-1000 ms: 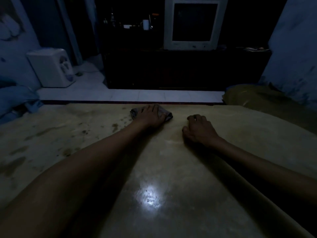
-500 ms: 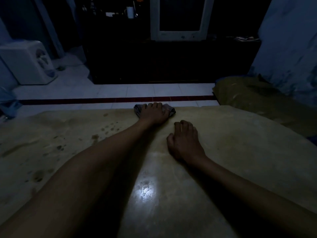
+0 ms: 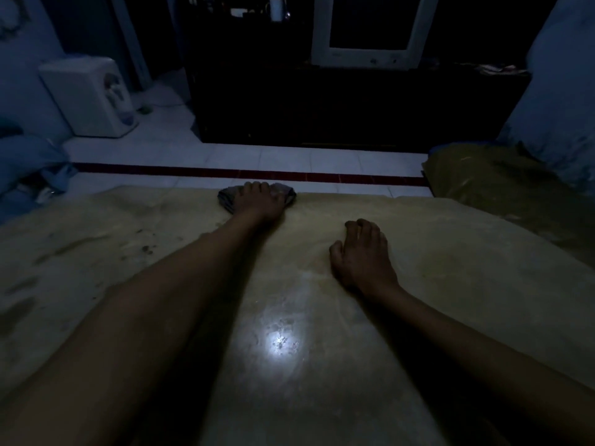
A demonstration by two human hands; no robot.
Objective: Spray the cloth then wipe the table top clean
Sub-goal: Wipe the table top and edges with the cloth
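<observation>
While your left hand (image 3: 259,201) presses the bunched grey cloth (image 3: 283,194) at the far edge of the surface (image 3: 467,272), draw it back in overlapping strokes toward the dark stains (image 3: 145,249); your right hand (image 3: 363,255), fingers loosely curled and empty, braces you.

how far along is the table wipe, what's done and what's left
Done, apparently: the middle of the table top shines under the light. In hand: the left hand presses the cloth at the far edge, while the right hand rests on the table, holding nothing. Left: the dark stains on the left side.
</observation>
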